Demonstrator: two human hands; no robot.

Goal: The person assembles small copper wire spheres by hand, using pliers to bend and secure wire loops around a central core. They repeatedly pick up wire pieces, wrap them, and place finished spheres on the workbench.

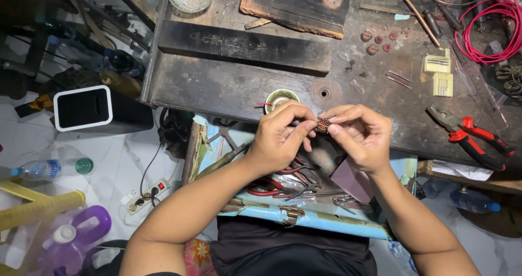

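While both hands meet above the open blue toolbox (304, 220), the small copper coil (323, 125) sits pinched between left hand (281, 137) and right hand (360, 136), fingers closed on it. Four similar coils (379, 42) lie on the workbench (228, 85), one red-handled pliers (472, 137) alongside.

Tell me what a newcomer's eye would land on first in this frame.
Both hands, left hand and right hand, meet mid-frame, pinching a small copper-wound coil above an open blue toolbox. At right on the dark workbench lie red-handled pliers and a loop of red wire.
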